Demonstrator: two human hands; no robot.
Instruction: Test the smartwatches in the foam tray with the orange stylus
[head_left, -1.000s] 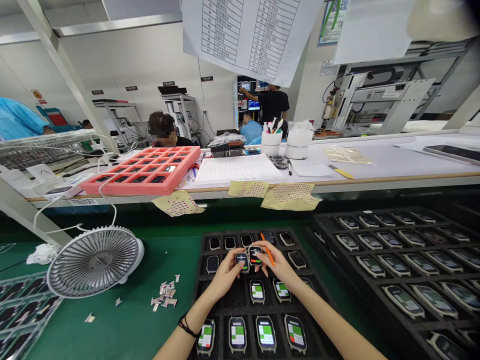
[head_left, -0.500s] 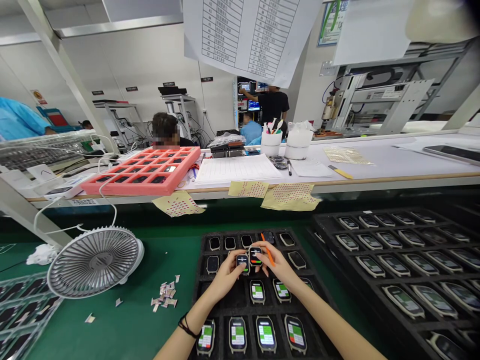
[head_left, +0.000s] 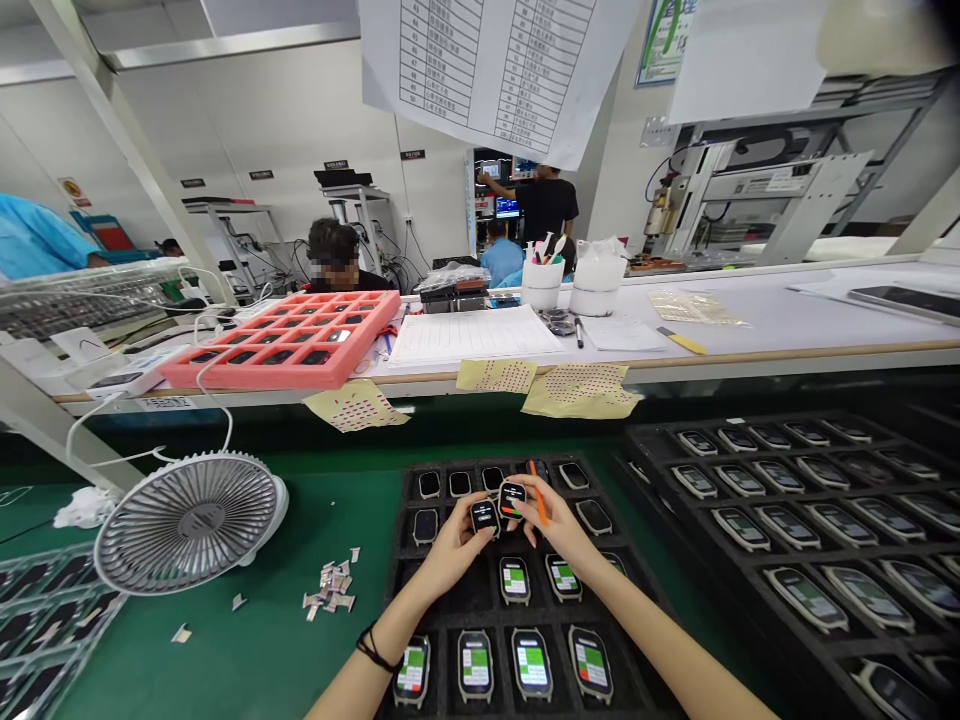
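Above a black foam tray [head_left: 487, 600], my left hand [head_left: 454, 545] grips a strapless smartwatch [head_left: 484, 516] with its screen lit, thumb near the lower edge. My right hand [head_left: 553, 518] holds a second smartwatch [head_left: 512, 500] close beside the first, its screen showing a red and green part. A thin orange stick [head_left: 538, 490], perhaps a pen or pick, is also tucked in the right-hand fingers. Below the hands, watches with green and white screens, such as one watch [head_left: 515, 580], lie in the tray's pockets. Dark-screened watches [head_left: 425, 526] fill pockets farther back.
At right stands another black tray [head_left: 660, 520] of watches. A grey fan [head_left: 191, 525] and small scattered pieces [head_left: 330, 590] sit on the green mat at left. Across the back runs a shelf with a pink foam tray [head_left: 262, 375] and a white pen cup [head_left: 541, 285].
The left thumb has slid from the first watch's screen down to its lower edge. The right thumb has shifted lower on the second watch, and the orange stick has tilted more upright.
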